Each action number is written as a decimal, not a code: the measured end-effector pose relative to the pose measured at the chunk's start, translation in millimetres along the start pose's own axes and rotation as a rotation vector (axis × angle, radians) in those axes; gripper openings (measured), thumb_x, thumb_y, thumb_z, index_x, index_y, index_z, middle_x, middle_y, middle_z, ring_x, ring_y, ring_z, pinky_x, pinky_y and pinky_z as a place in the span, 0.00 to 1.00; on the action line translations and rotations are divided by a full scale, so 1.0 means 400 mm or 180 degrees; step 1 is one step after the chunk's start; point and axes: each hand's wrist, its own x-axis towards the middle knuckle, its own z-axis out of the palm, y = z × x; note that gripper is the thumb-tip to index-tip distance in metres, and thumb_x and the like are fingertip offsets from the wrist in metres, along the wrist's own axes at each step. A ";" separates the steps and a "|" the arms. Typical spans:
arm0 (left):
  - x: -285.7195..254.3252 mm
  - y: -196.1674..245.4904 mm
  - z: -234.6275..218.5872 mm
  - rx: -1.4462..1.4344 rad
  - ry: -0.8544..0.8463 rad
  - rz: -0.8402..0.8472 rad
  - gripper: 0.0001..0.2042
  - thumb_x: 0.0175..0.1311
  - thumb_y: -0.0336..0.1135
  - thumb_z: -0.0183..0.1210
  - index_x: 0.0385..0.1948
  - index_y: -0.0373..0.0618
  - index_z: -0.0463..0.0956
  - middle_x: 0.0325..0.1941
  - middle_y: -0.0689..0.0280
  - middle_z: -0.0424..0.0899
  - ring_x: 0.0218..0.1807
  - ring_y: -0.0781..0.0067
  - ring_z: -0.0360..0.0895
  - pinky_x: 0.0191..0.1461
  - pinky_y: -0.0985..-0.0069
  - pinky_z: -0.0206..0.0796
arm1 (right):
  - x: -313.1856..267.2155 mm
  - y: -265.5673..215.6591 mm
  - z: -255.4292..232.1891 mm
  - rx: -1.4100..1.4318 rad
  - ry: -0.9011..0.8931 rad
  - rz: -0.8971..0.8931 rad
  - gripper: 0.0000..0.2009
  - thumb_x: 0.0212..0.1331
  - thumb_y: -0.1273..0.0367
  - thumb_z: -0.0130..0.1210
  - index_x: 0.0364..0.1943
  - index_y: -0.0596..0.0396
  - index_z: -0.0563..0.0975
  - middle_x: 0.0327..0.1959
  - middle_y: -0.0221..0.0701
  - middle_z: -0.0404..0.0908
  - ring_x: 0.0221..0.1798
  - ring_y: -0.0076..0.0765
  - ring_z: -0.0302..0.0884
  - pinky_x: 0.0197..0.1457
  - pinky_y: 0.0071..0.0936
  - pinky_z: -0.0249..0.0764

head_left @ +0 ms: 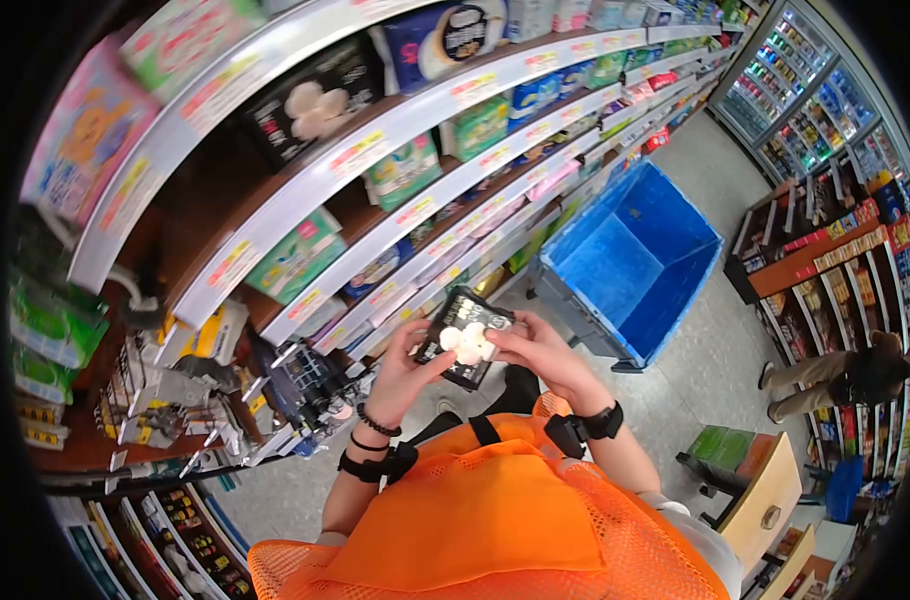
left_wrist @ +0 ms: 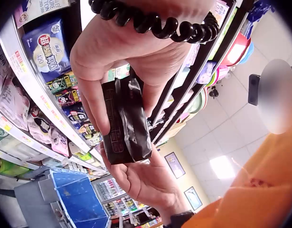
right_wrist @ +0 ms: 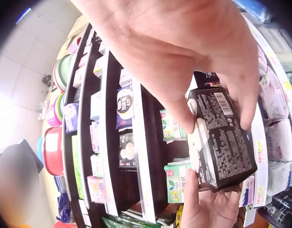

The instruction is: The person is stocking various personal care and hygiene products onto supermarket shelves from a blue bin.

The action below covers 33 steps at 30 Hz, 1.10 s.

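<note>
A black package with white cotton-like shapes on its front (head_left: 467,345) is held between both hands in front of the orange vest. The left hand (head_left: 403,372) grips its left side, thumb on the front; the right hand (head_left: 555,358) grips the right side. In the left wrist view the package (left_wrist: 124,121) shows a crimped seam, with the left hand (left_wrist: 131,61) around its edges and the right hand (left_wrist: 148,183) beneath. The right wrist view shows the package's printed side and barcode (right_wrist: 224,137), pinched by the right hand (right_wrist: 193,61), with the left hand (right_wrist: 210,206) at the far end.
Shelves of packaged goods (head_left: 415,170) curve along the left and front. A blue bin (head_left: 630,262) stands on the floor ahead to the right. Farther right are a snack rack (head_left: 825,262) and a person (head_left: 840,380); a wooden drawer unit (head_left: 765,492) stands at lower right.
</note>
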 end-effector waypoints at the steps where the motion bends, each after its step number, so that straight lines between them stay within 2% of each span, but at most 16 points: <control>1: 0.024 -0.005 0.019 0.0015 0.0031 -0.0039 0.28 0.59 0.30 0.66 0.60 0.46 0.62 0.54 0.63 0.73 0.48 0.77 0.77 0.41 0.82 0.75 | 0.018 -0.008 -0.028 0.0041 -0.0015 0.0171 0.33 0.60 0.59 0.63 0.60 0.67 0.62 0.48 0.37 0.76 0.51 0.29 0.78 0.56 0.28 0.78; 3: 0.076 -0.008 0.083 0.0026 0.0022 -0.0094 0.28 0.59 0.30 0.66 0.60 0.46 0.62 0.54 0.63 0.73 0.49 0.76 0.77 0.43 0.81 0.76 | 0.052 -0.020 -0.094 -0.0013 -0.0049 0.0475 0.31 0.59 0.53 0.62 0.56 0.62 0.67 0.48 0.34 0.76 0.50 0.27 0.77 0.55 0.26 0.78; 6: 0.175 -0.018 0.193 -0.0111 0.0093 -0.0382 0.28 0.60 0.30 0.65 0.60 0.44 0.60 0.54 0.61 0.73 0.50 0.74 0.77 0.45 0.79 0.76 | 0.080 -0.065 -0.215 0.0015 -0.0058 0.0623 0.30 0.59 0.51 0.62 0.56 0.60 0.68 0.48 0.32 0.76 0.50 0.25 0.76 0.53 0.25 0.77; 9: 0.295 -0.102 0.268 0.0093 -0.0369 -0.0239 0.29 0.62 0.33 0.65 0.60 0.41 0.57 0.55 0.59 0.73 0.50 0.74 0.77 0.46 0.78 0.75 | 0.115 -0.078 -0.361 -0.0041 0.0156 0.0551 0.31 0.60 0.51 0.61 0.57 0.59 0.67 0.49 0.32 0.76 0.50 0.26 0.77 0.52 0.26 0.76; 12: 0.420 -0.177 0.342 0.0308 -0.0642 -0.0560 0.30 0.62 0.34 0.65 0.61 0.40 0.57 0.54 0.59 0.74 0.50 0.74 0.77 0.46 0.79 0.73 | 0.157 -0.075 -0.506 -0.0173 0.0326 0.0696 0.31 0.61 0.52 0.61 0.59 0.58 0.66 0.50 0.33 0.77 0.51 0.26 0.77 0.54 0.26 0.74; 13: 0.460 -0.193 0.373 0.0460 -0.0731 -0.0536 0.31 0.62 0.41 0.65 0.61 0.39 0.57 0.53 0.57 0.76 0.50 0.69 0.78 0.50 0.75 0.72 | 0.175 -0.065 -0.553 -0.0118 0.0403 0.0657 0.31 0.61 0.51 0.60 0.60 0.58 0.66 0.49 0.33 0.77 0.51 0.26 0.77 0.53 0.26 0.73; 14: 0.505 -0.229 0.394 0.0442 -0.0718 -0.0571 0.31 0.62 0.41 0.65 0.61 0.39 0.57 0.53 0.57 0.76 0.50 0.69 0.78 0.50 0.75 0.72 | 0.190 -0.059 -0.598 -0.0064 0.0481 0.0619 0.32 0.61 0.51 0.60 0.60 0.57 0.65 0.49 0.32 0.77 0.50 0.26 0.76 0.51 0.25 0.73; 16: 0.587 -0.305 0.430 0.1669 -0.0954 -0.0005 0.32 0.63 0.50 0.62 0.60 0.38 0.61 0.56 0.54 0.75 0.52 0.59 0.78 0.56 0.67 0.69 | 0.221 -0.067 -0.676 -0.0168 0.0548 0.0763 0.31 0.61 0.51 0.60 0.60 0.58 0.65 0.48 0.31 0.78 0.50 0.26 0.76 0.52 0.25 0.73; 17: 0.619 -0.334 0.451 0.2631 -0.0874 0.0350 0.33 0.63 0.57 0.58 0.59 0.37 0.65 0.59 0.51 0.74 0.58 0.50 0.73 0.63 0.62 0.64 | 0.250 -0.039 -0.725 -0.0259 0.0788 0.0839 0.32 0.61 0.51 0.60 0.60 0.58 0.64 0.48 0.31 0.78 0.50 0.26 0.76 0.51 0.25 0.73; 18: 0.643 -0.337 0.482 0.3255 -0.0846 0.0392 0.31 0.63 0.57 0.56 0.58 0.38 0.68 0.63 0.51 0.71 0.68 0.49 0.64 0.71 0.59 0.54 | 0.280 -0.002 -0.774 -0.0355 0.1026 0.0913 0.32 0.61 0.51 0.60 0.61 0.58 0.64 0.48 0.31 0.78 0.50 0.26 0.76 0.50 0.26 0.73; 19: 0.664 -0.381 0.496 0.3818 -0.0825 0.0729 0.30 0.64 0.56 0.55 0.58 0.39 0.69 0.65 0.52 0.69 0.71 0.50 0.58 0.73 0.57 0.49 | 0.317 0.055 -0.820 -0.0372 0.1407 0.0966 0.29 0.61 0.51 0.59 0.57 0.58 0.69 0.43 0.30 0.80 0.45 0.26 0.79 0.46 0.28 0.75; 20: 0.683 -0.444 0.503 0.4379 -0.0808 0.1071 0.28 0.65 0.55 0.54 0.57 0.40 0.70 0.67 0.53 0.67 0.75 0.52 0.52 0.76 0.55 0.43 | 0.350 0.091 -0.864 -0.0376 0.1367 0.1016 0.29 0.61 0.51 0.59 0.57 0.58 0.69 0.43 0.30 0.80 0.45 0.26 0.79 0.46 0.28 0.75; 23: 0.709 -0.577 0.512 0.4491 -0.0940 0.1181 0.25 0.66 0.53 0.52 0.55 0.43 0.74 0.71 0.55 0.62 0.77 0.54 0.44 0.77 0.50 0.36 | 0.439 0.212 -0.978 -0.0056 0.1652 0.1552 0.20 0.61 0.51 0.58 0.42 0.54 0.80 0.33 0.28 0.82 0.33 0.28 0.81 0.36 0.30 0.76; 27: 0.696 -0.582 0.536 0.4397 -0.0788 0.1121 0.23 0.67 0.52 0.52 0.54 0.46 0.75 0.72 0.58 0.61 0.78 0.55 0.42 0.77 0.50 0.37 | 0.581 0.401 -1.076 0.0089 0.1754 0.2054 0.20 0.63 0.51 0.57 0.44 0.54 0.78 0.35 0.29 0.81 0.30 0.30 0.79 0.35 0.32 0.78; 30: 0.701 -0.574 0.537 0.4320 -0.0864 0.1095 0.21 0.66 0.50 0.53 0.55 0.48 0.73 0.72 0.58 0.60 0.78 0.51 0.41 0.77 0.48 0.38 | 0.673 0.533 -1.111 0.0377 0.1662 0.1930 0.20 0.62 0.54 0.60 0.44 0.58 0.78 0.35 0.31 0.82 0.33 0.31 0.81 0.32 0.33 0.79; 33: 0.702 -0.572 0.541 0.4364 -0.0935 0.0973 0.22 0.67 0.51 0.53 0.56 0.49 0.73 0.73 0.59 0.57 0.78 0.52 0.41 0.76 0.48 0.39 | 0.752 0.630 -1.128 0.0528 0.1564 0.1917 0.20 0.63 0.56 0.59 0.46 0.60 0.77 0.40 0.33 0.82 0.34 0.33 0.82 0.37 0.36 0.81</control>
